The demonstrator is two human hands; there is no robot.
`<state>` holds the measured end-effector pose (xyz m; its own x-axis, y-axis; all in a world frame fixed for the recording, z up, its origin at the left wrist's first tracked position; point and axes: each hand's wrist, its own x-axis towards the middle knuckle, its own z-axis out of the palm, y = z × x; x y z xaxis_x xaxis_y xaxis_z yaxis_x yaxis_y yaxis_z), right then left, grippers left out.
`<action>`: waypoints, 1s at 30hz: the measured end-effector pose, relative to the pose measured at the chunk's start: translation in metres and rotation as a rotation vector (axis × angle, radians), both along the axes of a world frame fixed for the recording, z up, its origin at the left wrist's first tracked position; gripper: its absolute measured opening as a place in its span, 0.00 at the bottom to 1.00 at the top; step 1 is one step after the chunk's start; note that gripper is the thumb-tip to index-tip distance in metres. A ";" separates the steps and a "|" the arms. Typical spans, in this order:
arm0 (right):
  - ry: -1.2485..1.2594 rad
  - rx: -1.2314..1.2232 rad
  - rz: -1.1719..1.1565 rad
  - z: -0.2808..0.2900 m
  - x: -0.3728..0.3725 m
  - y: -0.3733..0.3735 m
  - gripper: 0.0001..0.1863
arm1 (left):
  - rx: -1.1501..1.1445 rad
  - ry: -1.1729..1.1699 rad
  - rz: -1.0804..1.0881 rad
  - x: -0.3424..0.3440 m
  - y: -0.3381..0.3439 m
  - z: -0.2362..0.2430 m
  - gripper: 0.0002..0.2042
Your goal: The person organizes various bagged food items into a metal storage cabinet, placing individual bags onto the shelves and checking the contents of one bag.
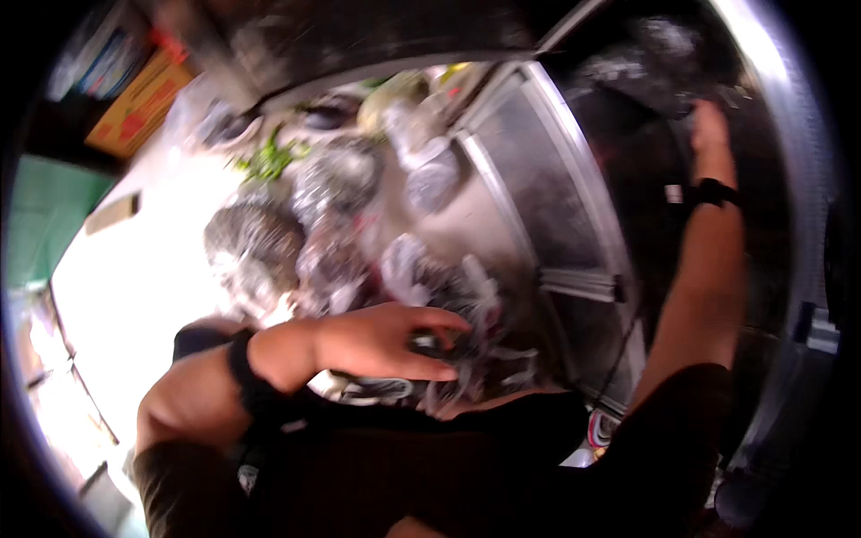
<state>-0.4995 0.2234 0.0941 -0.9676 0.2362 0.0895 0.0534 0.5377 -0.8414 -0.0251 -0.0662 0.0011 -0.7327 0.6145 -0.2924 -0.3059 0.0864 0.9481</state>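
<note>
My left hand (377,341) is over the near end of a group of clear plastic bags. Its thumb and forefinger are spread, and a small dark patch shows in the gap; I cannot make out what it is. A knotted clear plastic bag (435,278) lies just past its fingers. At the right, my right arm stretches into a dark cabinet (646,260). There my right hand (708,125) is near some shiny, crumpled plastic (659,49). Its fingers are blurred and in shadow, so their grip does not show.
More filled bags (253,247) lie on the pale floor, with leafy greens (269,160) and a dark eggplant-like vegetable (330,115) beyond. An open door with a metal frame (574,134) stands between the bags and the cabinet. An orange carton (139,103) is at upper left.
</note>
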 end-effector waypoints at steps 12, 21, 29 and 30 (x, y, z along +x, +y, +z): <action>-0.351 -0.136 0.868 -0.106 0.321 -0.126 0.13 | -0.047 0.158 -0.358 0.061 0.011 -0.006 0.14; -0.749 0.444 1.114 -0.280 0.474 -0.195 0.47 | -0.261 0.300 -0.634 0.099 0.003 0.006 0.15; -0.572 0.360 0.956 -0.337 0.498 -0.212 0.46 | -0.257 0.302 -0.676 0.102 -0.006 0.008 0.14; -0.567 0.403 0.985 -0.344 0.486 -0.213 0.40 | -0.258 0.301 -0.680 0.102 -0.005 0.008 0.14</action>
